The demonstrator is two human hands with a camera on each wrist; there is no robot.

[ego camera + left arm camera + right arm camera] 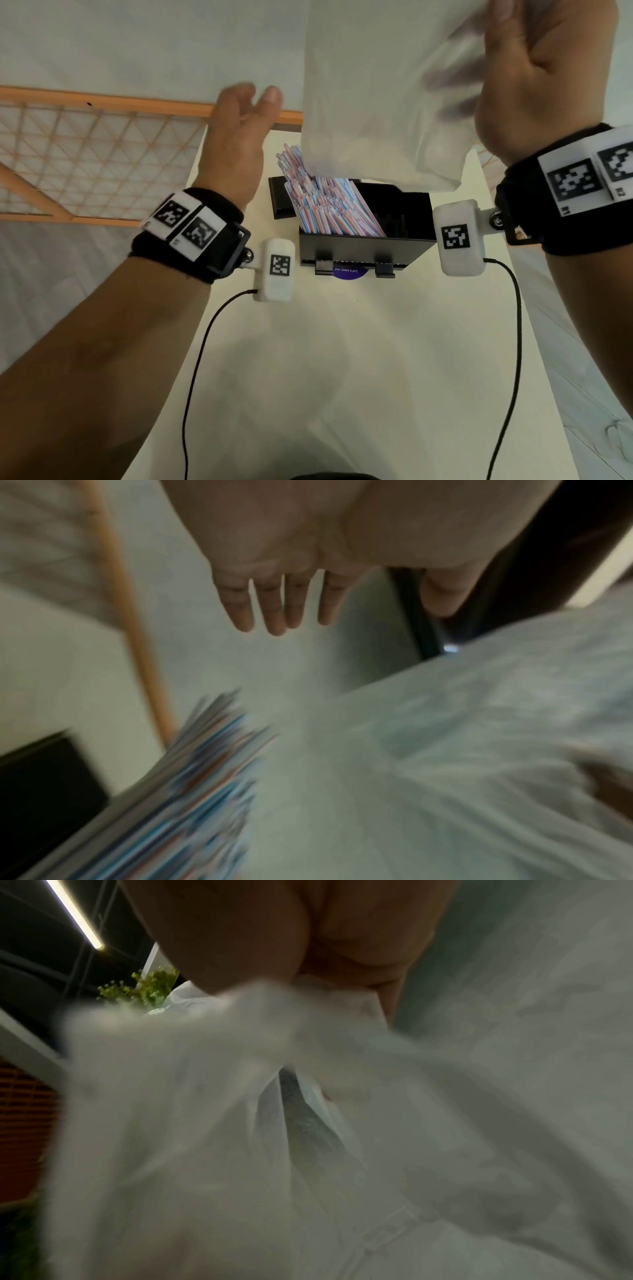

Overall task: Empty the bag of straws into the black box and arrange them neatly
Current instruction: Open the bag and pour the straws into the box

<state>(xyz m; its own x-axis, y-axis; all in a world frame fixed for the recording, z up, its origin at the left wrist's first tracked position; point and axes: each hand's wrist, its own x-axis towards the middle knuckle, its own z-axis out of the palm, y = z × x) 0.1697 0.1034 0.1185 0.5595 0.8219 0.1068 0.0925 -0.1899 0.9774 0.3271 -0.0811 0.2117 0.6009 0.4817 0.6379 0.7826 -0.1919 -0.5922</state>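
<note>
The right hand is raised high at the upper right and grasps a thin, translucent white plastic bag; its fingers show as dark shapes through the film, curled into bunched plastic. The right wrist view confirms this, with crumpled film gathered at the base of the palm. The bag hangs down so that its lower edge sits directly over the black rectangular plastic box, which stands on the pale cream table.

A dense bundle of thin paper straws striped in red, blue and white fills the left part of the box, leaning on a slant with their far ends poking up past the rim beside the bag's lower left corner. The right part of the box looks dark.

The left hand hovers left of the bag with its 4 fingers straight and slightly spread, grasping nothing (the left wrist view is blurred, yet the extended fingers are plain). A flat black lid-like piece lies just left of the box.
</note>
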